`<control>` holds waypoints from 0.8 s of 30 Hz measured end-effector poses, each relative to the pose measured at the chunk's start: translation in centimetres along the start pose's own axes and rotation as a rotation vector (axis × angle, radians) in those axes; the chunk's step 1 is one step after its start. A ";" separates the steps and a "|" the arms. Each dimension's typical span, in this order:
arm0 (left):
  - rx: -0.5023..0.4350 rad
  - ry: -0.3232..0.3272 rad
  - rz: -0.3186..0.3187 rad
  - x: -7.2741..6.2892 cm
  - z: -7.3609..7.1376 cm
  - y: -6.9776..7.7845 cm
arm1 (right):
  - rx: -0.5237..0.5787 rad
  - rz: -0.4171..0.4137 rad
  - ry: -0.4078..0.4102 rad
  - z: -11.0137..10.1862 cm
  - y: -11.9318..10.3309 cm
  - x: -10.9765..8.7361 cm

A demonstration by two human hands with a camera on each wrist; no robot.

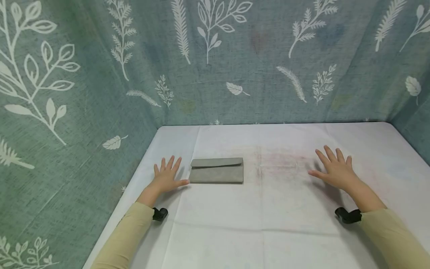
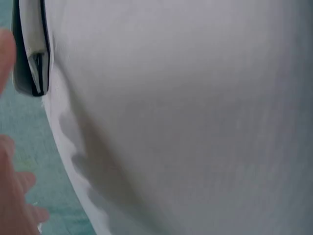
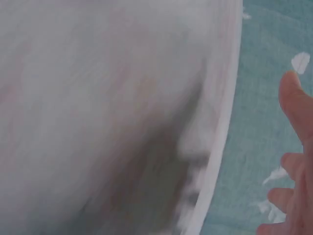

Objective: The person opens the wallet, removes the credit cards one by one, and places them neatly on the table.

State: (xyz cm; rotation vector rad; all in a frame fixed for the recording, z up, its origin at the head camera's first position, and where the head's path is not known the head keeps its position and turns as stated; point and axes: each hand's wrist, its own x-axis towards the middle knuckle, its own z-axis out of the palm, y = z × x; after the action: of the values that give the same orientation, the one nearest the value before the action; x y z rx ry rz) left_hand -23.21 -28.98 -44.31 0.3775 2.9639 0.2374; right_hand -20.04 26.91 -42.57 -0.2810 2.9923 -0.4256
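Observation:
A flat grey case with a fold-over flap [image 1: 216, 173] lies on the white-covered table [image 1: 235, 239], left of the middle. My left hand [image 1: 167, 178] is just left of it, fingers spread, with the thumb tip right at the case's lower left corner. In the left wrist view the end of the case [image 2: 34, 54] shows its folded layers, near the thumb. Far to the right, my right hand [image 1: 337, 173] hovers over the table with fingers spread and nothing in it. Its thumb and fingers [image 3: 296, 105] show at the edge of the right wrist view.
Blue-green curtains with white leaf prints [image 1: 215, 93] hang behind the table and along both sides. Each wrist wears a black camera mount, the left mount [image 1: 160, 214] and the right mount [image 1: 347, 215]. Faint reddish stains mark the cloth between the hands.

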 end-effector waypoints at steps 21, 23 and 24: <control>-0.034 0.018 0.289 -0.8 0.5 4.2 | -0.041 -0.223 0.069 1.1 -7.9 6.1; -0.015 0.014 0.302 -1.0 0.6 4.7 | -0.042 -0.233 0.067 1.3 -8.6 6.6; -0.005 0.011 0.306 -1.1 0.7 4.9 | -0.041 -0.238 0.067 1.4 -9.0 6.9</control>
State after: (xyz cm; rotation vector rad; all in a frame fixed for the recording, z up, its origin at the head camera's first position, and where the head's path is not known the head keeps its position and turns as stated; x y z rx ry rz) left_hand -20.91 -24.46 -43.97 0.8325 2.9033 0.2802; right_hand -25.07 16.74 -41.85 -0.6437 3.0457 -0.4025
